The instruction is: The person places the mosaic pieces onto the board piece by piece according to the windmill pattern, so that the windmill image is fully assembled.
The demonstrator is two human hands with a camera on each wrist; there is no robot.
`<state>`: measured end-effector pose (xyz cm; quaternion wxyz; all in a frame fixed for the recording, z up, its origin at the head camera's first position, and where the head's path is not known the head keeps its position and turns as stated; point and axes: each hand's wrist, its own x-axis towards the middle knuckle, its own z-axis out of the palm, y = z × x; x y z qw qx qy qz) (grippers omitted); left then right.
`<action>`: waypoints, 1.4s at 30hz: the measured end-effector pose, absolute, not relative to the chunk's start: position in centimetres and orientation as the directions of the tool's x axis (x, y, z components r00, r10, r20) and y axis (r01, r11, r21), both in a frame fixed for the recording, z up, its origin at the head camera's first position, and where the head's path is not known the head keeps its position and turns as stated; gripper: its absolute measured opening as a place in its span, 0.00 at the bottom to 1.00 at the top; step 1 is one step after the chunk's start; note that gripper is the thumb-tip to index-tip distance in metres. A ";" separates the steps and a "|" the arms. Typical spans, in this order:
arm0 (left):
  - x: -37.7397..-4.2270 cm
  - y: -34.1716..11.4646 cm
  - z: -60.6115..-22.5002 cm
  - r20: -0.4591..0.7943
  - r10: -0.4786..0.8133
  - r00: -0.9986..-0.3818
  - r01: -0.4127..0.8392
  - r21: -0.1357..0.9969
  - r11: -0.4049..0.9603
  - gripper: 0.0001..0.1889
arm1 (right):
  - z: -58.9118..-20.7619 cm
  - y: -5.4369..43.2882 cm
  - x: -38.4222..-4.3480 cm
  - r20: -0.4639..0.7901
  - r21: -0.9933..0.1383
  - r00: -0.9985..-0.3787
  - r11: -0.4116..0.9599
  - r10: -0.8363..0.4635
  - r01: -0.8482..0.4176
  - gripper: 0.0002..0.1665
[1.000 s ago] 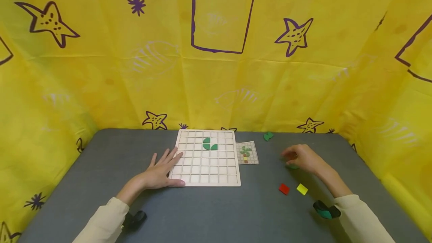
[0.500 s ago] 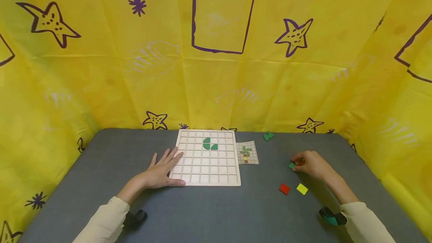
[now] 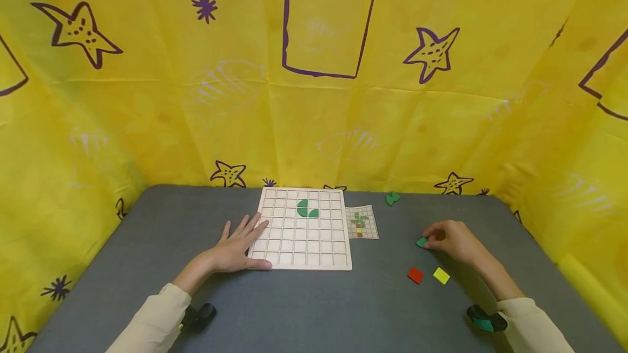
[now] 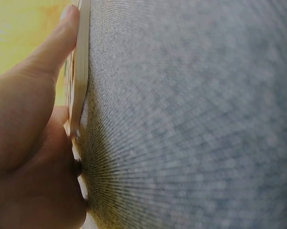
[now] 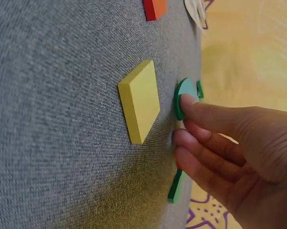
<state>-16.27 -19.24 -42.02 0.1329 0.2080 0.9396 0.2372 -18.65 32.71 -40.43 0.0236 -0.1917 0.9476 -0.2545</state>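
Observation:
My left hand (image 3: pixel 235 249) rests with spread, straight fingers on the left edge of a pale wooden grid board (image 3: pixel 279 241). Its thumb (image 4: pixel 62 38) lies along the board's near edge in the left wrist view. Several green quarter-circle tiles (image 3: pixel 302 212) sit in the board's upper squares. To the right, my right hand (image 3: pixel 453 241) pinches a green tile with a curved edge (image 5: pixel 185 90) between thumb and fingers, low over the table. Partly hidden behind those fingers is another green piece (image 5: pixel 175 188), with a bit of red beside it.
A pattern card (image 3: pixel 362 222) lies against the board's right side. Near the right hand are a red square tile (image 3: pixel 415 275) and a yellow square tile (image 3: pixel 441 275). More green tiles (image 3: pixel 392 199) lie by the table's back edge, before a yellow curtain (image 3: pixel 314 113).
My right hand has moved slightly right and toward me and taken the green tile between its fingertips. The tile has shifted a little left. The left hand stays on the board.

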 end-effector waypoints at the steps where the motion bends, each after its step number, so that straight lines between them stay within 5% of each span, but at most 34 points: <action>1: -16.3 -19.2 -42.0 -0.153 0.452 -0.879 0.326 0.500 0.802 0.55 | -40.5 32.7 -18.7 0.056 -0.500 -0.924 0.791 -0.377 -0.353 0.08; 16: -16.4 -19.4 -42.0 -0.148 0.464 -0.874 0.340 0.497 0.799 0.55 | -40.6 30.5 -19.5 0.045 -0.672 -0.926 0.675 -0.374 -0.305 0.11; 35: -16.4 -19.3 -42.1 -0.155 0.448 -0.880 0.322 0.500 0.804 0.55 | -39.3 26.4 -21.4 0.142 -0.653 -0.935 0.680 -0.324 -0.334 0.17; 42: -16.4 -19.3 -42.2 -0.151 0.449 -0.881 0.323 0.502 0.802 0.55 | -39.1 24.8 -22.1 0.136 -0.643 -0.938 0.691 -0.320 -0.329 0.12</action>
